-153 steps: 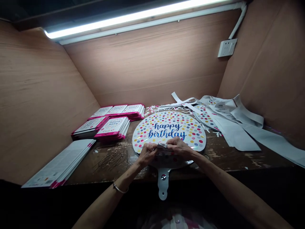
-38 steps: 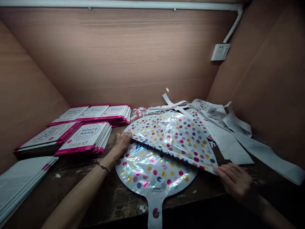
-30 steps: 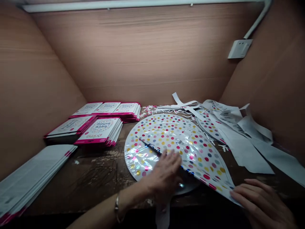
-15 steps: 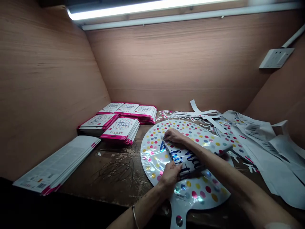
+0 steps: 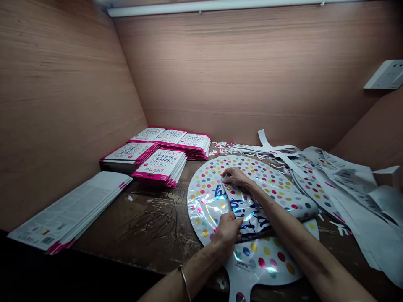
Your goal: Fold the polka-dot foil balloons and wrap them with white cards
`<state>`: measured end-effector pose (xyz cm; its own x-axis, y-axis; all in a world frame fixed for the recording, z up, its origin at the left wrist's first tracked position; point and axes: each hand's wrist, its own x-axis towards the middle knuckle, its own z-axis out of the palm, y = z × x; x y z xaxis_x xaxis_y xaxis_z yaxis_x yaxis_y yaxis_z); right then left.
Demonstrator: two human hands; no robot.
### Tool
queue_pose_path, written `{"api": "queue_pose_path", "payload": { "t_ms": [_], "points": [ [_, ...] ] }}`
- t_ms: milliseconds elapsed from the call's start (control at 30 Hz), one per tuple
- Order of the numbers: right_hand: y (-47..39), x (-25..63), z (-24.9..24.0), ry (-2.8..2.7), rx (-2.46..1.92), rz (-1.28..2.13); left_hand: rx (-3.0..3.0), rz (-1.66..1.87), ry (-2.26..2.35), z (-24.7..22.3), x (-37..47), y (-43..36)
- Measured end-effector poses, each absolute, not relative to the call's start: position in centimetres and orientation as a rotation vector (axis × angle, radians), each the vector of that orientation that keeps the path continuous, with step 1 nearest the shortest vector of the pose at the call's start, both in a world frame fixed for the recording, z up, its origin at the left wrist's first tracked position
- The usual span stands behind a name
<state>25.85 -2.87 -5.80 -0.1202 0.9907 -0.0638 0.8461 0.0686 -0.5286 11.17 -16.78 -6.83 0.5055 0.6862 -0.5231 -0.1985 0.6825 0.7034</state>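
Note:
A flat round foil balloon (image 5: 267,262) with coloured dots and a tail lies on the table, its tail towards me. Across it lies a folded foil flap (image 5: 242,201) with blue lettering; I cannot tell whether the flap is part of this balloon or of another on top. My left hand (image 5: 228,233) pinches the flap's near left edge, thumb on top. Farther away, my right hand (image 5: 236,177) has its bent fingers closed on the far end of that edge. The right forearm crosses over the foil and hides part of it.
Stacks of pink-edged printed packets (image 5: 162,163) stand at the back left. A fanned pile of printed cards (image 5: 72,214) lies at the left front. White paper strips (image 5: 267,147) are at the back, and loose white sheets (image 5: 355,201) cover the right side.
The camera view has shifted, tilting down a little. Both hands remain on the flap's edge; the flap looks flatter, with more of its lettering showing.

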Motion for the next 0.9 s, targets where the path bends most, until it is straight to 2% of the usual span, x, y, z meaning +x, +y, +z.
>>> {"api": "queue_pose_path", "payload": {
  "t_ms": [433, 667, 900],
  "points": [
    [-3.6, 27.9, -6.2, -1.864, -1.86, 0.602, 0.687, 0.579, 0.91, -6.9, 11.4, -16.6],
    [-3.9, 27.7, -6.9, -1.959, -1.892, 0.572, 0.697, 0.569, 0.903, -6.8, 11.7, -16.6],
    [-3.9, 26.3, -5.7, -2.122, -1.883, 0.493, 0.695, 0.574, 0.9, -6.0, 11.7, -16.9]
  ]
}}
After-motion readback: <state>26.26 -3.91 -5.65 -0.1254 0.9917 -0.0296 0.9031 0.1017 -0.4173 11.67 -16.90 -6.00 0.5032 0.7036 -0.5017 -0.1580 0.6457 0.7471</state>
